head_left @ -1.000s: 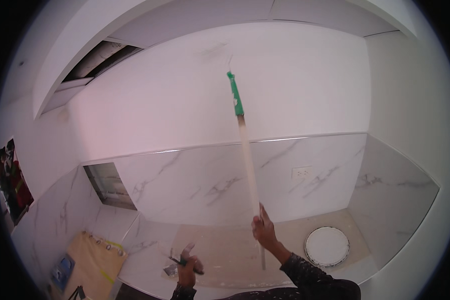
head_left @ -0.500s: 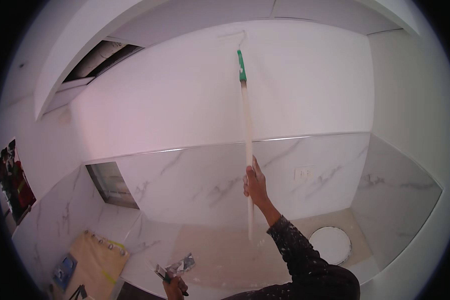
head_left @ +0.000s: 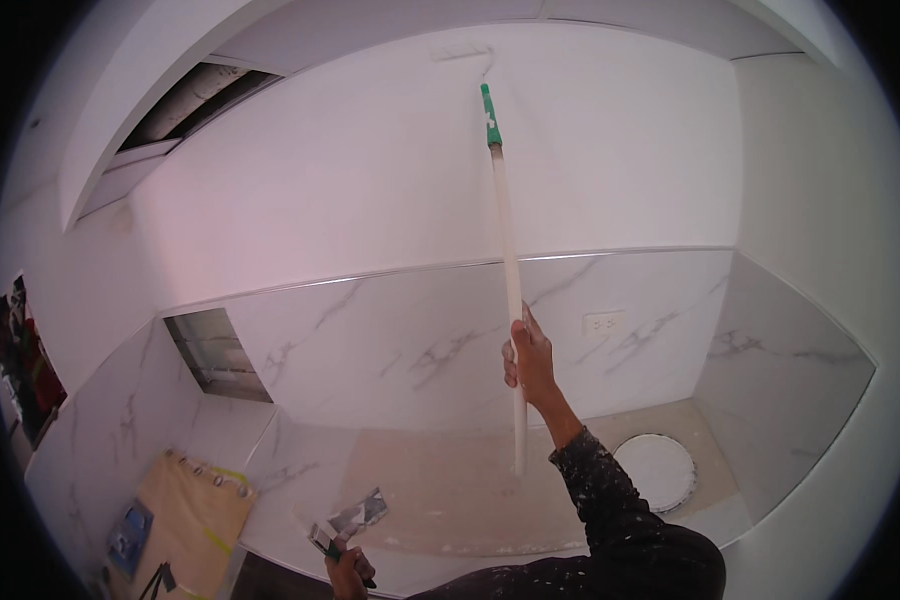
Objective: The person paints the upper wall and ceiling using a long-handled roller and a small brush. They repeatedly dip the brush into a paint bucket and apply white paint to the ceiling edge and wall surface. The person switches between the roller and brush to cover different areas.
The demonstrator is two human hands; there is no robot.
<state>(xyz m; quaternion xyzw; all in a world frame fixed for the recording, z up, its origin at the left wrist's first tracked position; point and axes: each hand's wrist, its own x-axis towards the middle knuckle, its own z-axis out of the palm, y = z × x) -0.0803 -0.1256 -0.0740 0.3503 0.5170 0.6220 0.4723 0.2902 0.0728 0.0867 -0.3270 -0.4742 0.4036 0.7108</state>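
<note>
Our right hand (head_left: 532,362) has its fingers closed round the pale pole (head_left: 506,215), which slants up through a green handle (head_left: 491,118) to the roller (head_left: 458,54) high at the white wall (head_left: 610,150). Low on our left, the left hand (head_left: 348,573) is curled round a brush (head_left: 321,540). Beyond our right sleeve (head_left: 600,490) shows a round white tub (head_left: 660,470).

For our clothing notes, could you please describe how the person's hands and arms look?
The right hand is gloveless; a dark sleeve speckled with white ends on the forearm. The left hand is gloveless too; no sleeve shows there.
</note>
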